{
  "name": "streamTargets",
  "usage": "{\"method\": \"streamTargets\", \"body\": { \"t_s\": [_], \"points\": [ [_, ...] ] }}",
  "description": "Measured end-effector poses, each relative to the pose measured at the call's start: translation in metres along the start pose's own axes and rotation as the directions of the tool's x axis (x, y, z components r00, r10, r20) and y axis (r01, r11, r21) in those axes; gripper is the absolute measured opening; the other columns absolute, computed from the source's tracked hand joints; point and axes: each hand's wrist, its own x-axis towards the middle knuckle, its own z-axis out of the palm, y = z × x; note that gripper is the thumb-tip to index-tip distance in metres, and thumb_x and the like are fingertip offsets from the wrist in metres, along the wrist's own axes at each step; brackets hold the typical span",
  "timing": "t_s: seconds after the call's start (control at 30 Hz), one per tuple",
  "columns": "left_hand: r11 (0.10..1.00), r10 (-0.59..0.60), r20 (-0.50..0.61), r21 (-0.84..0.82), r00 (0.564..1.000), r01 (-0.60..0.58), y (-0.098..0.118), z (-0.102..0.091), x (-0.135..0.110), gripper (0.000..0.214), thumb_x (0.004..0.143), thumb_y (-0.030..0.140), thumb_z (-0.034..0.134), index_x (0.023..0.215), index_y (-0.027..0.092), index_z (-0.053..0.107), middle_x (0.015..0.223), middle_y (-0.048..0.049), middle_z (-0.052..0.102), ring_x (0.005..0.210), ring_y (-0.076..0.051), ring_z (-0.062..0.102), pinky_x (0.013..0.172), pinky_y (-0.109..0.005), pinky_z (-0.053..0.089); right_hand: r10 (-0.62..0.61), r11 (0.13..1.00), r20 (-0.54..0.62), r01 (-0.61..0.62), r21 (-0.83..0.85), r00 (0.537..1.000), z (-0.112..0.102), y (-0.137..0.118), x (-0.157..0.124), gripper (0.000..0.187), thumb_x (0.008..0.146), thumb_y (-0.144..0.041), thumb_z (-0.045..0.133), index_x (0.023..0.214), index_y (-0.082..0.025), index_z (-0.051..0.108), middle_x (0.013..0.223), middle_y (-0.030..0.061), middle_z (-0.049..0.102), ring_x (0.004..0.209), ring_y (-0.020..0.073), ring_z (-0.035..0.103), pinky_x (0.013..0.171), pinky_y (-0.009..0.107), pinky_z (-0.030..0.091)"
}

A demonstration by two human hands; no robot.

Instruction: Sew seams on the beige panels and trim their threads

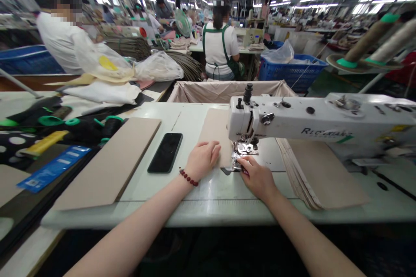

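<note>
A white sewing machine [292,117] stands on the pale green table. Left of its needle area lies a flat beige panel [216,123], partly hidden by the machine head. My left hand [203,159], with a dark red bead bracelet [188,177] at the wrist, rests against the panel's near left part, fingers slightly bent and not gripping. Beside the metal presser and plate [245,149], my right hand [258,178] has thumb and fingers pinched together at the panel's near right corner. What lies between those fingertips is too small to make out.
A black phone [165,152] and a stack of beige panels [110,162] lie to the left. More beige pieces [325,173] sit under the machine arm. Thread spools [112,127] and a blue packet [55,169] are farther left. Behind the table is a cloth-lined bin [201,91]; co-workers sit beyond.
</note>
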Motion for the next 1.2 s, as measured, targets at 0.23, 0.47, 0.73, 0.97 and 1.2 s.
{"method": "streamTargets", "body": {
  "t_s": [0.23,0.47,0.73,0.97,1.2],
  "points": [
    [0.994,-0.068,-0.009,0.081,0.998,0.068,0.007,-0.006,-0.040,0.053,0.096,0.039,0.045,0.140,0.011,0.041,0.143,-0.0182,0.044,0.136,-0.034,0.035,0.109,-0.052,0.030,-0.015,0.999,0.009,0.014,0.049,1.000,-0.024,-0.001,-0.017,0.031,0.088,-0.020,0.051,0.117,-0.028,0.058,0.116,0.0004,0.062,0.089,0.0175,0.063,0.069,0.025,0.044],
    [0.992,0.109,0.255,0.040,0.961,-0.123,0.037,-0.032,-0.127,0.057,0.098,0.038,0.042,0.151,0.026,0.024,0.157,-0.0027,0.023,0.143,-0.027,0.021,0.116,-0.046,0.024,0.251,0.899,0.123,-0.279,0.339,0.960,-0.045,0.000,-0.110,0.028,0.096,-0.045,0.042,0.081,-0.023,0.051,0.066,-0.0026,0.057,0.061,0.0155,0.056,0.059,0.026,0.039],
    [0.981,0.179,0.277,0.020,0.944,-0.192,0.052,-0.028,-0.134,0.054,0.098,0.034,0.043,0.150,0.030,0.027,0.156,-0.0012,0.025,0.143,-0.027,0.024,0.116,-0.048,0.024,0.394,0.710,0.298,-0.493,0.502,0.870,-0.006,-0.017,-0.169,0.020,0.093,-0.044,0.048,0.089,-0.025,0.052,0.069,-0.0040,0.057,0.063,0.0156,0.055,0.059,0.024,0.038],
    [0.990,0.142,0.236,-0.014,0.961,-0.143,0.047,-0.027,-0.126,0.047,0.099,0.029,0.041,0.145,0.036,0.035,0.149,0.0008,0.040,0.137,-0.024,0.034,0.113,-0.048,0.029,0.410,0.788,0.236,-0.473,0.394,0.881,-0.004,-0.028,-0.150,0.022,0.094,-0.042,0.048,0.081,-0.024,0.050,0.066,-0.0020,0.061,0.063,0.0186,0.061,0.058,0.027,0.036],
    [0.989,0.143,0.223,-0.007,0.964,-0.145,0.046,-0.023,-0.127,0.046,0.099,0.029,0.042,0.144,0.037,0.037,0.147,0.0013,0.042,0.135,-0.023,0.035,0.113,-0.047,0.028,0.393,0.847,0.224,-0.446,0.290,0.892,-0.006,-0.028,-0.140,0.024,0.095,-0.036,0.044,0.075,-0.024,0.050,0.066,0.0007,0.064,0.060,0.0196,0.062,0.056,0.028,0.035]
  ]
}}
